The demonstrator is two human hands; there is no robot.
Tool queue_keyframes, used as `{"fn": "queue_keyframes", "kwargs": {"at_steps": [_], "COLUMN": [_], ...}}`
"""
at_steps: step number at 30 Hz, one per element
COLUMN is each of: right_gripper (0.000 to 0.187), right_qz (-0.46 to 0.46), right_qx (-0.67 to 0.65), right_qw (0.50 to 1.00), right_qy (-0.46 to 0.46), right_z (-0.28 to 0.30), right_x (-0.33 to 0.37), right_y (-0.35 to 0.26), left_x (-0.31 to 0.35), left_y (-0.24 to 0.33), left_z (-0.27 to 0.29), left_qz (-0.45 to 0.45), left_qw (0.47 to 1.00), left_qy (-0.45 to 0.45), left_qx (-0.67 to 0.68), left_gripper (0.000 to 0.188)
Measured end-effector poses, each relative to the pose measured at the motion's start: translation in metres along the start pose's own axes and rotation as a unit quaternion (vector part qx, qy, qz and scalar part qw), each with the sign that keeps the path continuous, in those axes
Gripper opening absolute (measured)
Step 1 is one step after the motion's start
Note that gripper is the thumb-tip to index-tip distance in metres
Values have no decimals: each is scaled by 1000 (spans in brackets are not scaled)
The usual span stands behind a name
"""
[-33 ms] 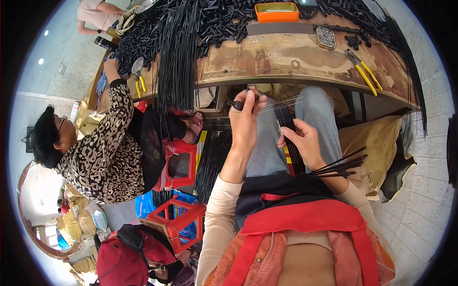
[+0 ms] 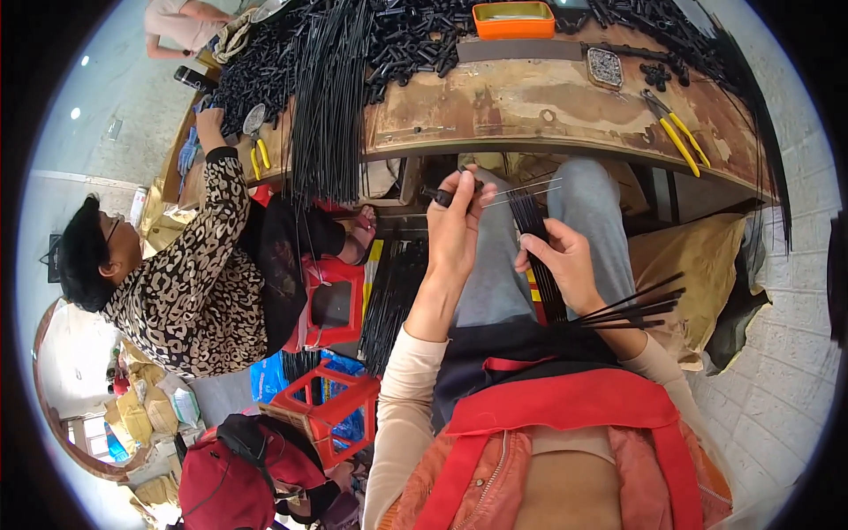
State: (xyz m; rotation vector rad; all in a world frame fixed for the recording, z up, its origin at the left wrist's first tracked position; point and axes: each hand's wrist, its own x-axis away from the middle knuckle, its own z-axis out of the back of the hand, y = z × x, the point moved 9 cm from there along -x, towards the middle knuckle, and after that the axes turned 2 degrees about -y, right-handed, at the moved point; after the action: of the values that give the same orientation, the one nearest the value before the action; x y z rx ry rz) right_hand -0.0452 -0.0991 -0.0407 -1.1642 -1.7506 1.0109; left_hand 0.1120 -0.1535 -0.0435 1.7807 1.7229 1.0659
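My left hand [image 2: 455, 225] is raised over my lap, its fingers curled round small black plastic fittings [image 2: 439, 196]; one dark end pokes out beside the palm. Thin pale wires [image 2: 539, 188] run from near those fingertips toward the right, across the top of a bundle of black rods [image 2: 528, 216]. My right hand [image 2: 561, 262] grips that bundle, thumb on top, with the rods standing up past the fingers. More black rods [image 2: 640, 305] fan out over my right wrist. Exactly how the wires sit in the left fingers is hidden.
Ahead is a worn wooden workbench [image 2: 503, 110] with heaped black fittings [image 2: 415, 57], long black rods [image 2: 327, 106], an orange tin [image 2: 514, 28], a small clear box [image 2: 604, 67] and yellow-handled pliers [image 2: 676, 137]. A co-worker [image 2: 199, 265] sits at left near red stools [image 2: 340, 305].
Almost nothing differs. My left hand and the wires have shifted very slightly; the right hand keeps its grip on the rods.
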Motion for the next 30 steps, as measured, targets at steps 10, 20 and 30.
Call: {"fn": "queue_keyframes", "kwargs": {"at_steps": [10, 20, 30], "right_gripper": [15, 15, 14], "right_qz": [-6, 2, -3], "right_qx": [-23, -18, -21], "right_qw": [1000, 1000, 1000], "right_qy": [3, 2, 12], "right_z": [-5, -4, -1], "right_x": [1, 2, 3], "right_y": [-5, -7, -7], "left_x": [16, 21, 21], "left_y": [1, -2, 1], "left_z": [-11, -20, -25], "left_qz": [54, 54, 20], "left_qw": [998, 996, 997], "left_qy": [-39, -75, -65], "left_qx": [6, -3, 28], "left_gripper": [22, 33, 46]}}
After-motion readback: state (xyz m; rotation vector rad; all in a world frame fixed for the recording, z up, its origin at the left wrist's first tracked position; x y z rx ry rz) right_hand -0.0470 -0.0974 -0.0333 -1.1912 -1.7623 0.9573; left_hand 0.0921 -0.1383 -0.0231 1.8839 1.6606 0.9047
